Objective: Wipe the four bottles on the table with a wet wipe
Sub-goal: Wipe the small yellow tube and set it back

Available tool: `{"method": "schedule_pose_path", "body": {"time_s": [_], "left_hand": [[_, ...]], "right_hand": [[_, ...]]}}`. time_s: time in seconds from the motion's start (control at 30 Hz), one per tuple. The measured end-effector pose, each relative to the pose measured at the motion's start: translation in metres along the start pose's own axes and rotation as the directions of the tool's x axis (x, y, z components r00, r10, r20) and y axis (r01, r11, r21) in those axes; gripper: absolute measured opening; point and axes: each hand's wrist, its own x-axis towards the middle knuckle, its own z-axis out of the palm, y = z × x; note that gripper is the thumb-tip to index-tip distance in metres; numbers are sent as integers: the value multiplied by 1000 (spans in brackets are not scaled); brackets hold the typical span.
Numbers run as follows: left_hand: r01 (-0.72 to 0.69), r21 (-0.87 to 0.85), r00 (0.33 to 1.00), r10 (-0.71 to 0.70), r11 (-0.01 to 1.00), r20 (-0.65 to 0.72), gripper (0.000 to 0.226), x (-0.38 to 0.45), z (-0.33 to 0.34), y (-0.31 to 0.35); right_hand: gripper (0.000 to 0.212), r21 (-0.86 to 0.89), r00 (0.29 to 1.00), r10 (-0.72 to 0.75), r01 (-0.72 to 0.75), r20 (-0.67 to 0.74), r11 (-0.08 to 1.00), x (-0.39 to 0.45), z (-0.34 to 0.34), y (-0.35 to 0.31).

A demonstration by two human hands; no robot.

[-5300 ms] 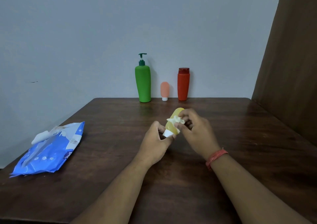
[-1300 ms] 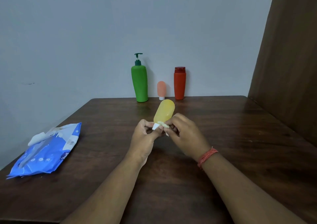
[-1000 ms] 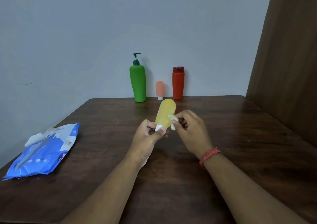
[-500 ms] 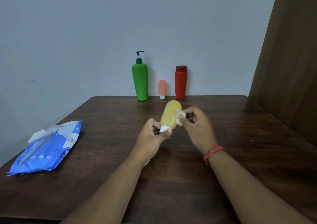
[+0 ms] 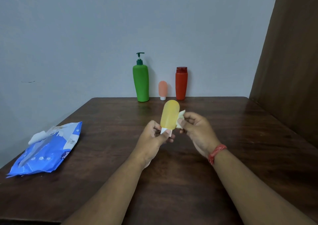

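Note:
My left hand (image 5: 153,141) pinches the white cap of a small yellow bottle (image 5: 170,115), holding it cap-down above the table with its rounded end up. My right hand (image 5: 196,130) pinches a crumpled wet wipe (image 5: 181,117) against the bottle's right side. At the back of the table by the wall stand a green pump bottle (image 5: 141,83), a small pink bottle (image 5: 162,90) and a red bottle (image 5: 181,84), all upright.
A blue pack of wet wipes (image 5: 46,149) lies near the left edge of the dark wooden table (image 5: 240,121), its flap open with a wipe sticking out. A brown wooden panel (image 5: 289,61) rises along the table's right side.
The wipe in my right hand has slid from near the cap up along the yellow bottle's right side. The bottle now stands more upright in my left hand.

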Motion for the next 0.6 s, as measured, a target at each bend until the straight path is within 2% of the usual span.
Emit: {"method": "schedule_pose_path", "body": {"time_s": [0.07, 0.27, 0.4, 0.47, 0.6], "left_hand": [[7, -64, 1000, -8, 998, -22, 18, 1, -2, 0], [91, -165, 994, -81, 982, 67, 15, 0, 4, 0], [85, -252, 996, -81, 964, 27, 13, 2, 0, 2], [80, -229, 997, -75, 970, 29, 13, 1, -3, 1], [68, 23, 994, -69, 997, 87, 19, 0, 1, -1]], "right_hand": [[12, -38, 997, 20, -18, 69, 999, -1, 3, 4], [5, 63, 992, -70, 77, -103, 995, 2, 1, -2], [10, -91, 998, -21, 26, 54, 996, -3, 4, 2], [11, -120, 999, -17, 23, 50, 993, -3, 6, 0], [3, 71, 975, -81, 98, -209, 993, 2, -1, -9]]}}
